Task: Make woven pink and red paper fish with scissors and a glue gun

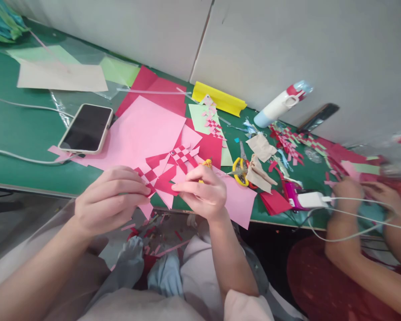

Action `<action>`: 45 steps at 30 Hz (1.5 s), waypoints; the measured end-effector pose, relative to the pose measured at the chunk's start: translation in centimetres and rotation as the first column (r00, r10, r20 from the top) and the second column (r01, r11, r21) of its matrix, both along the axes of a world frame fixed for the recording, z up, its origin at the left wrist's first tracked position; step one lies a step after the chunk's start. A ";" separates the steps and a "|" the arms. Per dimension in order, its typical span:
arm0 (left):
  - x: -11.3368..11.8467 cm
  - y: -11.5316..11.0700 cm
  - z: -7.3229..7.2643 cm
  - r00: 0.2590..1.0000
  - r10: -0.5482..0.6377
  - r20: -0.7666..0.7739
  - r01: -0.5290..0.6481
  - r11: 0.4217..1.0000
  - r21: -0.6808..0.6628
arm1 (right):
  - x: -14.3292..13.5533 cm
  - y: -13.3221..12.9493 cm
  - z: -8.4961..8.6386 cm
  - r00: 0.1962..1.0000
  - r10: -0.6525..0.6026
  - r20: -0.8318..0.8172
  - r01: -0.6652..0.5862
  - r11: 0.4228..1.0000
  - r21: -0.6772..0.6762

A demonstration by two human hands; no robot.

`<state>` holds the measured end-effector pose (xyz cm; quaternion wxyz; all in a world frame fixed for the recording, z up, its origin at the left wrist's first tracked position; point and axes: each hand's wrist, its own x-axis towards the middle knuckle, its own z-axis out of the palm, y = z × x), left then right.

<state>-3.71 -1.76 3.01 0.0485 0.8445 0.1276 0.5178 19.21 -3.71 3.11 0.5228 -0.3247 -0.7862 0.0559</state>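
Woven piece (147, 174): matt paper. Phone screen (85, 128): smooth, glossy. Scissor handles (234, 166): plastic.

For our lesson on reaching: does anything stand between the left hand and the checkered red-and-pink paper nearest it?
Nothing visible does: the left hand holds the checkered paper directly. A second checkered piece lies beyond it, not in between.

A bottle (279, 106) and a dark object (318, 118), possibly a phone, are placed along the desk's (10, 127) back edge.
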 end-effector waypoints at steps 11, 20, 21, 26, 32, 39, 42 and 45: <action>-0.2 0.0 -0.1 0.999 0.037 -0.022 -0.036 0.999 0.009 | 0.2 -0.1 0.0 1.000 0.031 -0.006 -0.031 0.999 -0.024; 0.4 -0.6 -0.2 0.992 0.126 0.021 -0.115 0.955 -0.274 | -0.1 0.1 -0.2 1.000 -0.015 -0.006 0.013 0.972 -0.233; 0.6 -0.6 -0.3 0.985 0.170 0.033 -0.143 0.905 -0.400 | -0.2 0.2 -0.1 0.999 -0.024 -0.020 0.017 0.958 -0.286; 1.1 0.0 -0.6 0.964 0.242 0.112 0.007 0.396 -0.918 | -0.4 0.7 0.0 0.991 -0.089 -0.097 0.010 0.783 -0.622; 1.2 0.7 -0.7 0.963 0.232 0.137 0.122 0.076 -0.990 | -0.4 1.5 -1.5 0.948 -0.181 -0.262 -0.140 0.503 -0.853; 1.0 0.7 -1.2 0.959 0.234 0.157 0.154 0.034 -0.988 | -0.9 1.9 -1.6 0.947 -0.167 -0.274 -0.175 0.450 -0.876; 0.9 0.9 -1.3 0.967 0.219 0.131 0.130 0.018 -0.991 | -0.8 2.0 -1.7 0.953 -0.187 -0.239 -0.134 0.447 -0.884; 0.6 1.3 -1.3 0.976 0.214 0.044 0.039 0.026 -0.999 | -0.5 2.1 -1.8 0.961 -0.222 -0.167 -0.042 0.478 -0.877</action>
